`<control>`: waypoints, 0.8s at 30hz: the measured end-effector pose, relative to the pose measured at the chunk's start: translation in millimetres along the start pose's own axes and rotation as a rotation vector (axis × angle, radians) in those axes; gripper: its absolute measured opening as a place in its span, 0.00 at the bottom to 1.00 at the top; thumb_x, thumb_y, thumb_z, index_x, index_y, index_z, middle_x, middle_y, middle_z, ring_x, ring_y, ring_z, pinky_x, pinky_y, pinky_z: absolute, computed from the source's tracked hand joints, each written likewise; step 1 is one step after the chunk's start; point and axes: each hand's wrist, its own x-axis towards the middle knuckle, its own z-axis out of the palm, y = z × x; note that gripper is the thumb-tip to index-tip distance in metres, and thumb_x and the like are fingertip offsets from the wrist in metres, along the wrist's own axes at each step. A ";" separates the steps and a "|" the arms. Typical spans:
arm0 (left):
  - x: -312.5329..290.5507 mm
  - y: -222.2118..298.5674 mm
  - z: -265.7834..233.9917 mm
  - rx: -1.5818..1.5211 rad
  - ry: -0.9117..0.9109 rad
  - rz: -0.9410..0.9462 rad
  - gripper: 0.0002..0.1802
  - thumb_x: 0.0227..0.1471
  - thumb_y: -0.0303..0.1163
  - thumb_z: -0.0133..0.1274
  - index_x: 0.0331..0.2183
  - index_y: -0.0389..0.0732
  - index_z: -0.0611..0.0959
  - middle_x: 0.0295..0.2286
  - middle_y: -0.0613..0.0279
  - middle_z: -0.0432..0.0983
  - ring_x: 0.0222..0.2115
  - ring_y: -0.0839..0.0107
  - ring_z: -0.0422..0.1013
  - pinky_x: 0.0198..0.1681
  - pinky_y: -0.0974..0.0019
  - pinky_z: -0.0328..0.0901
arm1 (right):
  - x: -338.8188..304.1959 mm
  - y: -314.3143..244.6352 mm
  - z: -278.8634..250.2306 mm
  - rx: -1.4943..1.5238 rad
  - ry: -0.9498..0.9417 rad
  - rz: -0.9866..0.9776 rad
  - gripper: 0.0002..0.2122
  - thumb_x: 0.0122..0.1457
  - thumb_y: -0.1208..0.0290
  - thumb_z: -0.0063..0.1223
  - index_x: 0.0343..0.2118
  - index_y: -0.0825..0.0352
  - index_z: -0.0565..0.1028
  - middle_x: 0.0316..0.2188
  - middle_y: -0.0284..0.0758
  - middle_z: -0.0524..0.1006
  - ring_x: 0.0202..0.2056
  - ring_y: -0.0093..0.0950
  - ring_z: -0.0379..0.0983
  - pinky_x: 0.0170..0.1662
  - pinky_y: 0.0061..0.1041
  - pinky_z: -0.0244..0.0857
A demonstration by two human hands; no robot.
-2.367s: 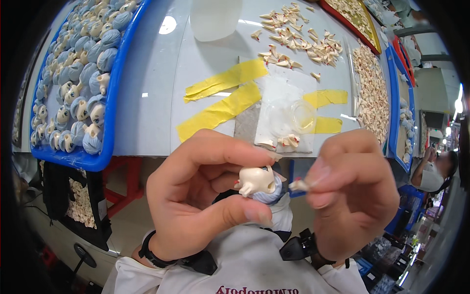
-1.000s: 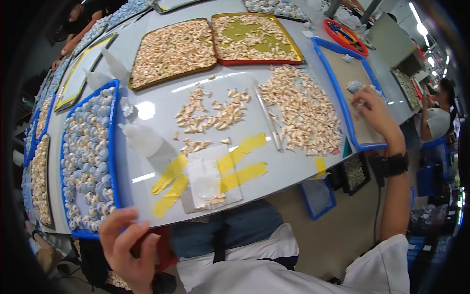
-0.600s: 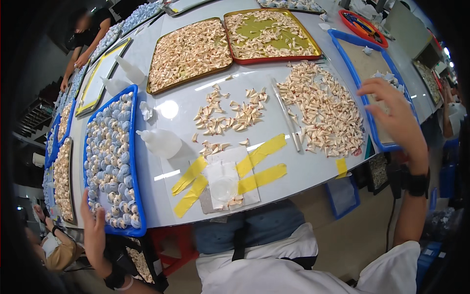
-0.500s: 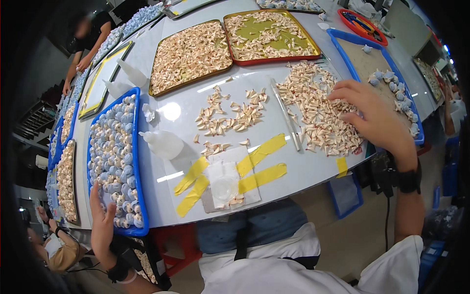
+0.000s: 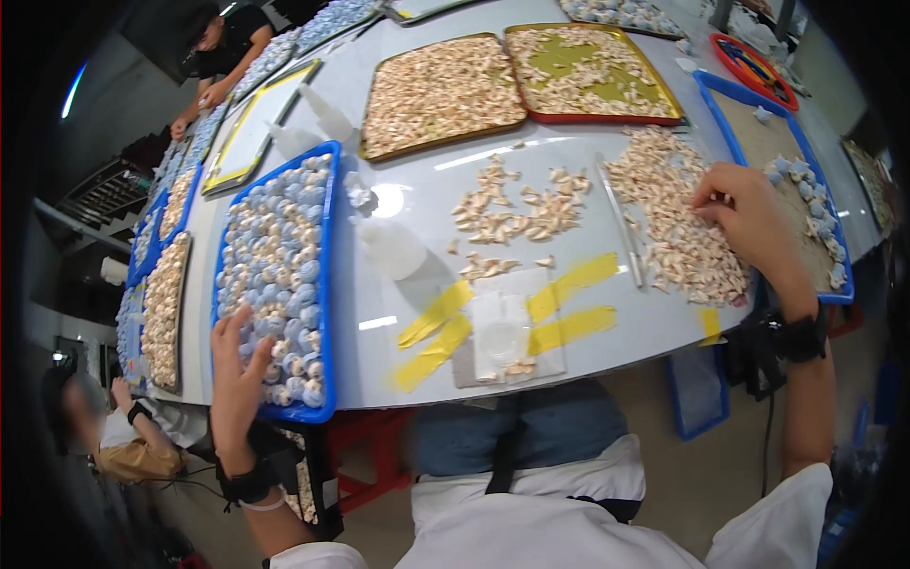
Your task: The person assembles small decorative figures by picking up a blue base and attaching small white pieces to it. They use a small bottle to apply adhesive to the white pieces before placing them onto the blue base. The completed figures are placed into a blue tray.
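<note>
My right hand (image 5: pixel 751 226) is at a heap of small cream pointed pieces (image 5: pixel 675 209) on the right of the table. Its fingers are bent and pinched together; whatever is between the tips is too small to make out. On the left, my left hand (image 5: pixel 237 379) rests over the near edge of a blue tray (image 5: pixel 331 284), fingers apart and nothing gripped. That tray is full of round light-blue shell-like pieces with cream parts (image 5: pixel 270 284). Between my hands, a loose group of the cream pieces (image 5: pixel 521 213) lies on the white table (image 5: pixel 427 322).
Yellow tape (image 5: pixel 573 330) fixes a white pad (image 5: pixel 500 332) at the near edge. A clear rod (image 5: pixel 621 223) borders the heap. A white squeeze bottle (image 5: pixel 391 248) stands beside the blue tray. Metal trays (image 5: pixel 445 95) lie behind; another blue tray (image 5: pixel 749 142) is right. A co-worker (image 5: pixel 232 47) sits far left.
The view has shifted, so the table sits further right. My right hand's fingers, spread before, have drawn together at the heap. My left hand's fingers now reach over the tray's pieces.
</note>
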 end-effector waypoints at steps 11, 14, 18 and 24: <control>35.3 35.2 -46.7 -0.112 -0.084 -0.056 0.15 0.53 0.34 0.49 0.42 0.38 0.76 0.38 0.60 0.73 0.37 0.72 0.69 0.41 0.70 0.63 | 0.8 -5.5 -5.8 0.075 0.032 0.132 0.05 0.42 0.80 0.54 0.24 0.72 0.72 0.20 0.36 0.73 0.26 0.26 0.69 0.31 0.23 0.61; 85.9 33.0 -41.9 -0.130 -0.102 0.218 0.14 0.54 0.31 0.48 0.43 0.40 0.76 0.42 0.60 0.71 0.42 0.72 0.67 0.44 0.68 0.62 | -0.2 -0.4 -6.6 -0.014 0.089 0.043 0.05 0.42 0.81 0.53 0.25 0.72 0.72 0.20 0.36 0.72 0.25 0.25 0.68 0.30 0.21 0.61; 132.1 46.9 -11.3 -0.053 -0.138 0.383 0.12 0.52 0.29 0.48 0.41 0.39 0.75 0.40 0.55 0.69 0.43 0.63 0.66 0.44 0.63 0.63 | -1.3 -2.8 -7.3 0.039 0.130 0.006 0.05 0.42 0.81 0.53 0.25 0.72 0.72 0.21 0.34 0.72 0.24 0.22 0.67 0.30 0.19 0.60; 149.9 34.7 5.6 0.082 -0.179 0.371 0.10 0.49 0.27 0.51 0.36 0.38 0.75 0.36 0.55 0.68 0.38 0.61 0.67 0.42 0.63 0.63 | -16.0 2.9 -19.5 0.162 0.111 0.043 0.03 0.44 0.82 0.51 0.25 0.71 0.72 0.22 0.30 0.70 0.25 0.18 0.65 0.30 0.16 0.58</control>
